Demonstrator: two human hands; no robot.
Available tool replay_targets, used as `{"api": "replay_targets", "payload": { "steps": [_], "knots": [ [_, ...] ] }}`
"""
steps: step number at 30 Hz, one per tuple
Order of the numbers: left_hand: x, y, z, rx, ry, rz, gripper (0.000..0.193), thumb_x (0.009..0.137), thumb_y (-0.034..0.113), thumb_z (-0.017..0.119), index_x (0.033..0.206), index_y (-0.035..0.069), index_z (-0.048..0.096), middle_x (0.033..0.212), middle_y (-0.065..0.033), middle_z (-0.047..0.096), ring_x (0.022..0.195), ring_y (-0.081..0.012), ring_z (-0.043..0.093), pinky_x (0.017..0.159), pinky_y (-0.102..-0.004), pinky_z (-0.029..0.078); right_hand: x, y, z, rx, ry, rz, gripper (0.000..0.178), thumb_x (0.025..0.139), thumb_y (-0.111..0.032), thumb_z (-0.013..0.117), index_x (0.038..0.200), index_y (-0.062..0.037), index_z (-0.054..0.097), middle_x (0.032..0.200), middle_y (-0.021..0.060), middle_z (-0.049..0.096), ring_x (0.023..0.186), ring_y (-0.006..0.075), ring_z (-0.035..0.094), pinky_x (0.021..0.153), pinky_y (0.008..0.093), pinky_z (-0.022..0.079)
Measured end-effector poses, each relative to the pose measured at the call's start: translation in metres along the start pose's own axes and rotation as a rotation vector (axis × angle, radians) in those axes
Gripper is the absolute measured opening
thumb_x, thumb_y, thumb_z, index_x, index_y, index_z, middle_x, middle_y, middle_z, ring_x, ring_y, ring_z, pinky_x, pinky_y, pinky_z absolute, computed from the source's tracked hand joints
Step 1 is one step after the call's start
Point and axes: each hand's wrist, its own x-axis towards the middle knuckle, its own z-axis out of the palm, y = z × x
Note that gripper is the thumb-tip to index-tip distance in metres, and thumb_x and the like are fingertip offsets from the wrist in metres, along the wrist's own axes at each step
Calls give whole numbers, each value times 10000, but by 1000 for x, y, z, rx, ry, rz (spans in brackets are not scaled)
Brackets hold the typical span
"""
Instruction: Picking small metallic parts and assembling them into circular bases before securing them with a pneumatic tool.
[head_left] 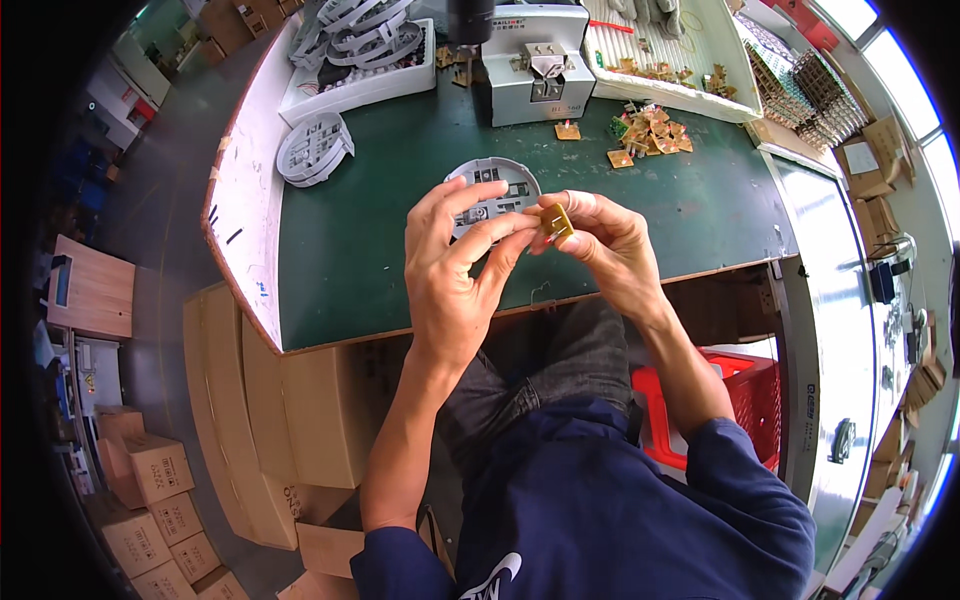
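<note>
A small tan circuit board (556,222) is held up over the front of the green bench, gripped between the thumb and fingers of my right hand (615,245). The thumb and index finger of my left hand (450,265) pinch together at the board's left edge, with the other fingers raised. Whether a small part sits in that pinch is hidden. Just behind my left fingers a round grey plastic housing (515,177) with several compartments lies on the bench, partly covered by my left hand.
A pile of small circuit boards (655,133) lies beyond my right hand, near a white foam tray (690,97). A grey boxy machine (540,85) stands at the back. Another grey housing (315,150) rests at the left, before a foam box (370,92) of grey rings. A red crate (750,400) stands below.
</note>
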Motion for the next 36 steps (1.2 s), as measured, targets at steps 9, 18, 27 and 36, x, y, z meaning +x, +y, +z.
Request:
{"api": "replay_targets", "payload": {
  "steps": [9, 18, 27, 36],
  "knots": [
    [-6, -7, -5, -10, -34, -25, 209, 835, 158, 830, 1037, 131, 782, 1237, -8, 687, 1253, -321, 563, 1028, -442, 487, 5, -4, 6, -103, -22, 52, 425, 944, -158, 751, 1320, 12, 653, 1200, 78, 718, 1051, 168, 691, 1002, 340, 539],
    [0, -46, 12, 161, -192, -93, 1110, 678, 573, 893, 1446, -98, 453, 1468, -302, 474, 1385, -454, 440, 1147, -521, 394, 83, -7, -6, -1270, -116, -389, 321, 881, -111, 764, 1192, -46, 720, 1096, 136, 735, 992, 285, 700, 928, 395, 549],
    [1, -51, 20, 102, -241, -196, 997, 721, 480, 908, 1419, -89, 479, 1485, -317, 461, 1356, -444, 487, 1104, -496, 458, 99, 11, -2, -1301, -238, -252, 289, 882, -122, 746, 1152, -22, 722, 1085, 160, 721, 991, 360, 703, 885, 428, 557],
    [2, -48, 20, 129, -232, -196, 912, 732, 488, 897, 1350, -101, 575, 1482, -303, 494, 1351, -430, 518, 1117, -474, 447, 92, 7, -5, -1284, -229, -283, 263, 912, -115, 722, 1155, -14, 717, 1175, 166, 722, 1009, 361, 713, 857, 411, 588]
  ]
}}
